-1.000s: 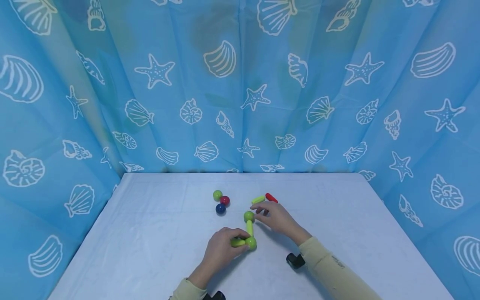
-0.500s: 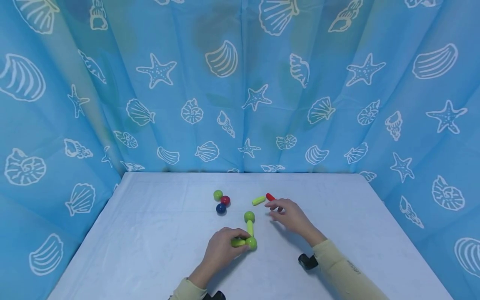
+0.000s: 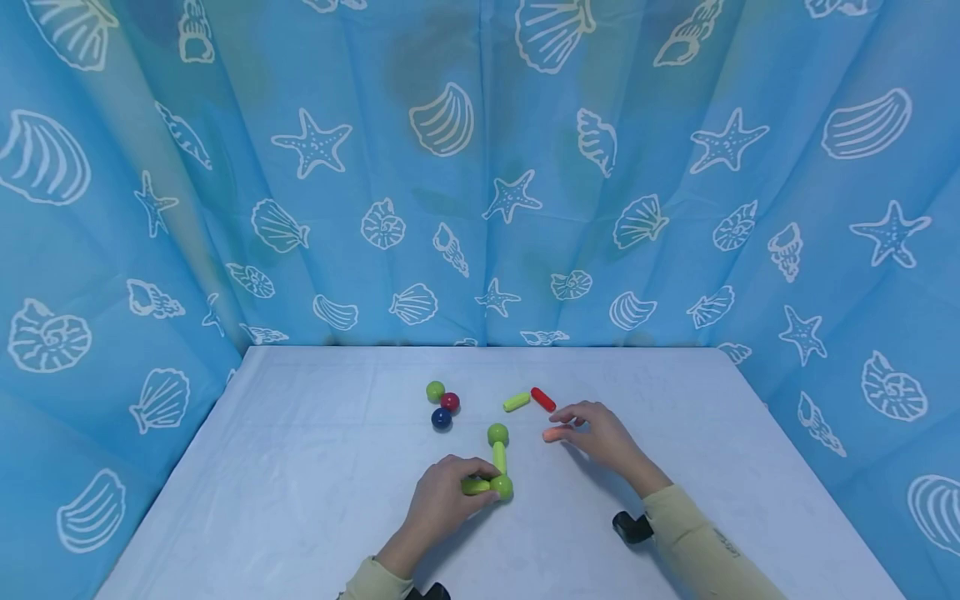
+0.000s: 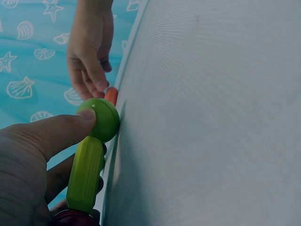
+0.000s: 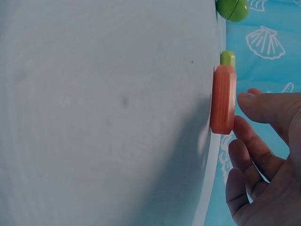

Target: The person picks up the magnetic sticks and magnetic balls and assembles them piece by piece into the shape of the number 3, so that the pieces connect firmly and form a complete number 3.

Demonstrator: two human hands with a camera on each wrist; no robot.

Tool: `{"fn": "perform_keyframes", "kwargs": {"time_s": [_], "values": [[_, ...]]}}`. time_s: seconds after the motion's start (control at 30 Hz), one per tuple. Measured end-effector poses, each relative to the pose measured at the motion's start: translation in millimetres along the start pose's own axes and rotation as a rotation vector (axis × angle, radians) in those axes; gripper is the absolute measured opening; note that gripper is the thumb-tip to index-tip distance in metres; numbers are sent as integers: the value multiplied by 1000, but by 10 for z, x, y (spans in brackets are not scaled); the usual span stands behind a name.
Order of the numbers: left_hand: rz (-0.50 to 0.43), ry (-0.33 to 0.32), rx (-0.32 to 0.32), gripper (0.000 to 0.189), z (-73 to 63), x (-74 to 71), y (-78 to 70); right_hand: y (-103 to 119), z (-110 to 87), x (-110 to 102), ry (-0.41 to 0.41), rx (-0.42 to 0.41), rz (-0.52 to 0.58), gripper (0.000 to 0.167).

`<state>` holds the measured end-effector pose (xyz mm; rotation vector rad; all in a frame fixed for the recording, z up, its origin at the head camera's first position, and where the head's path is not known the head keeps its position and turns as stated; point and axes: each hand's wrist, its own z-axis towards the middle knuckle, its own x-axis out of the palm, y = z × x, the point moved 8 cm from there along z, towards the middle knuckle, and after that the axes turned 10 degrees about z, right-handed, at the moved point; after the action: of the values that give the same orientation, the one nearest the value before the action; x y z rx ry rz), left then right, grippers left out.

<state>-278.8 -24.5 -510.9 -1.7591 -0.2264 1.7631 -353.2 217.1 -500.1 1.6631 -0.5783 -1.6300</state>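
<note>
Orange rod (image 5: pixel 223 101), two o'clock from green assembly (image 3: pixel 499 458); right hand (image 3: pixel 597 433), fingers apart beside rod, best closing squarely mid-length; left hand (image 3: pixel 448 490) clamped on assembly, ideally steady.

Left hand (image 3: pixel 446 492) gripping, right hand (image 3: pixel 600 434) loosely curved

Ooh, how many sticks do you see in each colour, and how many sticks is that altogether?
Light green sticks: 3
Red stick: 1
Orange stick: 1
Total: 5 sticks
</note>
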Motion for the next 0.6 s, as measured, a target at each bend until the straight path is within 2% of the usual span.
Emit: {"fn": "perform_keyframes", "kwargs": {"time_s": [0.6], "values": [[-1, -2, 3, 26, 9, 4, 10, -89, 65, 49, 43, 46, -48, 17]]}}
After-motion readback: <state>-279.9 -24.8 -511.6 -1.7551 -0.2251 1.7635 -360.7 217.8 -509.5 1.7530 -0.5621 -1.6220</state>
